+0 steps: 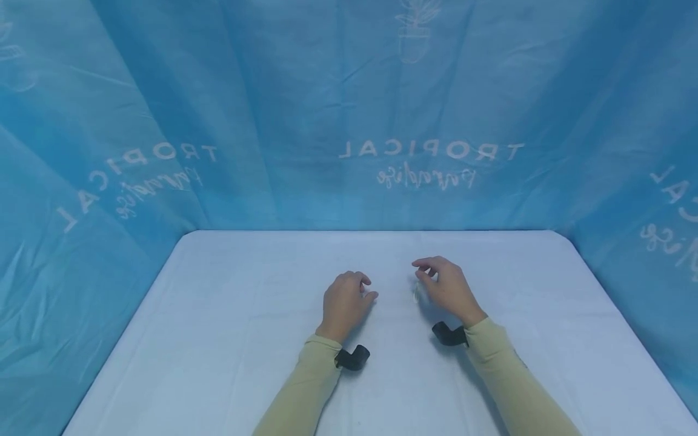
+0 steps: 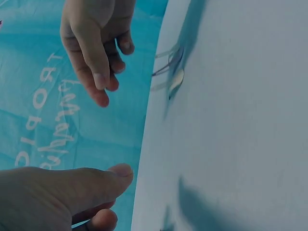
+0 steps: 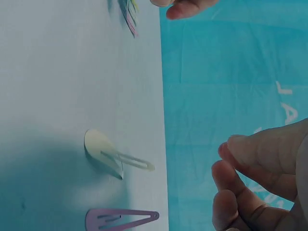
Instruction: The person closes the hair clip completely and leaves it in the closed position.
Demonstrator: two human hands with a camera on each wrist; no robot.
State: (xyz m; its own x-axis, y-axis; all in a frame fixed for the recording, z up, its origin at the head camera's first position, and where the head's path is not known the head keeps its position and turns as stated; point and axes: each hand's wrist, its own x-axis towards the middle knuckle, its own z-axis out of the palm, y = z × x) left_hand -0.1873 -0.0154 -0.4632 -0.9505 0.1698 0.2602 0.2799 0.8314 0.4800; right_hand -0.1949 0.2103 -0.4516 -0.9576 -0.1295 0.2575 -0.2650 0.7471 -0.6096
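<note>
Empty hands (image 1: pixel 345 307) were held apart, loosely bent, near a cream hair clip (image 3: pixel 97 144) seemingly tilted by its opened prong (image 3: pixel 150 167).

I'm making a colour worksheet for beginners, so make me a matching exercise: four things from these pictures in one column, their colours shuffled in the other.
Things:
1. Curtain
2. Clip at the bottom edge of the right wrist view
3. Clip just above it in that view
4. Left wrist camera

Colours:
A. Pale cream
B. Black
C. Blue
D. Pinkish purple

Pairs: 1-C, 2-D, 3-A, 4-B
</note>
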